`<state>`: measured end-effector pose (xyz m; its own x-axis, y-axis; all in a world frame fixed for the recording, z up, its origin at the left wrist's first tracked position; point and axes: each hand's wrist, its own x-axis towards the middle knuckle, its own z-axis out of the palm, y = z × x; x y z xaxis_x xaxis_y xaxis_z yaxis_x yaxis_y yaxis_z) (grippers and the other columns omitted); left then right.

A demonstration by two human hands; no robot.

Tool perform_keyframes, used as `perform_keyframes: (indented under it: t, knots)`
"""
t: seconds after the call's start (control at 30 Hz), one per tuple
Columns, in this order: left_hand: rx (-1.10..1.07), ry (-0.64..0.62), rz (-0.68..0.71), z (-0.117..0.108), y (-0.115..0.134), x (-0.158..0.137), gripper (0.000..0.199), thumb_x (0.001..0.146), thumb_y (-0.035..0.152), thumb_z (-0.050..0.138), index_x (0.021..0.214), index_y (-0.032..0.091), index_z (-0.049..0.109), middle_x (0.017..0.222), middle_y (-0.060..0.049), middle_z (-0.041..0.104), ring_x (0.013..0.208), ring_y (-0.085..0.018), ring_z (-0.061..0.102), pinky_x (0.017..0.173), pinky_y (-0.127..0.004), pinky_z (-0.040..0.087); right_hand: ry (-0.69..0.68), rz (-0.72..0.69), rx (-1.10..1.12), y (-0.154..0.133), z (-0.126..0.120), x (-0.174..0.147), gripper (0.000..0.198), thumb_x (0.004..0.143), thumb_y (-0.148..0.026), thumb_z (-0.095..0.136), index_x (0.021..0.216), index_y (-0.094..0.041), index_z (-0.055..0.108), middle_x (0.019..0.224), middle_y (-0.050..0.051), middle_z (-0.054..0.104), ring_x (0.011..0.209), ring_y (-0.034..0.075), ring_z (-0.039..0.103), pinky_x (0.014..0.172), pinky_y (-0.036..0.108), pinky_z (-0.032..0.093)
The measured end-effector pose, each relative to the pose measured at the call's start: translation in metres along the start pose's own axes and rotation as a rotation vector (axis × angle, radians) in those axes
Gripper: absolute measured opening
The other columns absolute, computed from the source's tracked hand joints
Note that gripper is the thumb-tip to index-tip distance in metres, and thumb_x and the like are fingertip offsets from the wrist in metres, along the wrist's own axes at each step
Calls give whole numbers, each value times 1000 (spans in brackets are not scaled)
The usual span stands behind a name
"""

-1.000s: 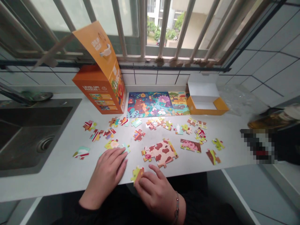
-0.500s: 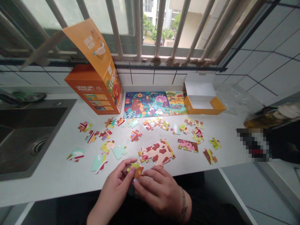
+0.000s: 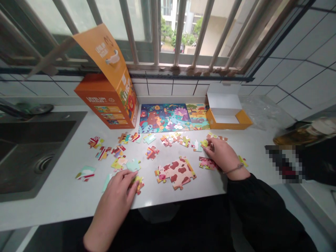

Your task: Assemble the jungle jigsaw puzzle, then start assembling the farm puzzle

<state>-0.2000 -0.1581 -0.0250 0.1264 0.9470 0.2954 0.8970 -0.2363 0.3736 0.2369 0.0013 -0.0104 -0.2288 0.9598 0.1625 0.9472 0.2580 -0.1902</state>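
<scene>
My left hand [image 3: 118, 187] is low over the counter, its fingers closed on a green and brown puzzle piece [image 3: 139, 184]. A pale blue piece [image 3: 133, 164] lies just beyond its fingertips. Over to the right, my right hand [image 3: 224, 155] pinches a yellow-green puzzle piece [image 3: 204, 143] at the counter surface. Below that hand is a pink pig section [image 3: 206, 162], partly covered by it. Between my hands lies a joined cow section [image 3: 180, 171] with brown patches. A red and orange piece [image 3: 152, 152] rests behind the cow.
Several loose pieces [image 3: 118, 150] spread across the white counter [image 3: 63, 203]. Behind them stand an orange puzzle box [image 3: 107, 101], a finished blue puzzle [image 3: 165, 117] and an open yellow box [image 3: 229, 122]. The sink [image 3: 63, 140] is at left; a bottle [image 3: 291, 134] lies at right.
My hands have parted. The left has moved left and lowered the green and brown piece to the counter. The right has reached forward and right to the yellow-green piece.
</scene>
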Motion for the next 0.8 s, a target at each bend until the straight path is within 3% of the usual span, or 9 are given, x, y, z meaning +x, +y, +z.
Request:
perform_keyframes:
  t: [0.17, 0.4, 0.53, 0.67, 0.8]
  knots:
    - [39, 26, 103, 1, 11, 0, 27, 112, 36, 55, 120, 21, 75, 123, -14, 74, 112, -32, 71, 98, -51, 61, 32, 23, 50, -5, 5, 0, 28, 92, -28, 70, 118, -17, 70, 106, 14, 79, 100, 31, 73, 91, 42, 55]
    - [12, -56, 219, 10, 29, 17, 30, 112, 26, 50, 130, 23, 74, 146, -13, 71, 133, -31, 67, 112, -53, 58, 77, 55, 95, -25, 3, 3, 19, 88, -23, 72, 103, -22, 61, 97, 9, 72, 92, 29, 67, 85, 40, 50]
    - [59, -110, 244, 24, 28, 41, 39, 112, 30, 48, 144, 20, 68, 165, -15, 58, 150, -34, 56, 123, -56, 51, 94, -85, 177, -70, -2, 4, 18, 91, -21, 72, 105, -22, 62, 100, 9, 70, 98, 29, 64, 90, 41, 49]
    - [105, -168, 225, 34, 25, 63, 45, 111, 34, 51, 151, 18, 64, 168, -16, 55, 156, -36, 50, 128, -59, 44, -50, -290, 224, -134, 8, 3, 9, 98, -17, 70, 105, -21, 68, 108, 10, 70, 108, 28, 62, 95, 39, 51]
    - [144, -147, 164, 36, 19, 71, 51, 108, 35, 55, 156, 17, 61, 167, -17, 56, 154, -41, 51, 125, -64, 44, -158, -326, 150, -176, 22, 2, 6, 105, -22, 66, 104, -20, 71, 111, 11, 71, 108, 27, 62, 92, 39, 52]
